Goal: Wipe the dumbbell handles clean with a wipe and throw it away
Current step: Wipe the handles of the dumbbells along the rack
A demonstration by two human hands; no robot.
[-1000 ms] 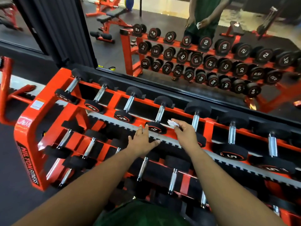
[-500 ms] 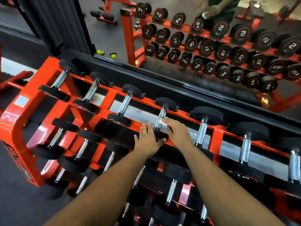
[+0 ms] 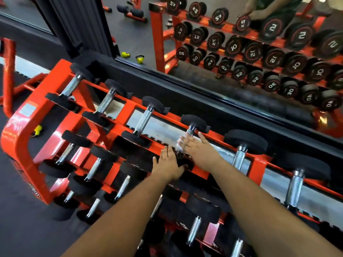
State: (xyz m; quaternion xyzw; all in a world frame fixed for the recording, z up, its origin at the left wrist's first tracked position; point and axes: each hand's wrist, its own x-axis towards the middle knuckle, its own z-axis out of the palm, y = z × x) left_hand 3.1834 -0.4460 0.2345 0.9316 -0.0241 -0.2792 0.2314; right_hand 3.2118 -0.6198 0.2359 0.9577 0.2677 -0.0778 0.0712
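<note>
- The wipe (image 3: pixel 181 143) lies against the chrome handle (image 3: pixel 186 140) of the fourth dumbbell along the top row of the orange rack (image 3: pixel 16 154); motion blur hides its edges.
- The right hand (image 3: pixel 199 151) presses the wipe onto this handle. Its fingers (image 3: pixel 202 136) lie nearly straight and close together; whether the thumb wraps under the bar cannot be told.
- The left hand (image 3: pixel 168 164) rests on the near black head (image 3: pixel 181 160) of the same dumbbell, fingers straight and slightly spread, thumb out to the side. This placement probably steadies the dumbbell in its cradle against the rubbing.
- The dumbbell stays seated in the rack, so the handle is wiped in place.
- The neighbouring handles (image 3: pixel 143 120) on the top row are bare of any hand; many appear to remain to be wiped.
- A mirror (image 3: pixel 204 43) behind the rack reflects numbered dumbbells.
- No waste bin is visible.
</note>
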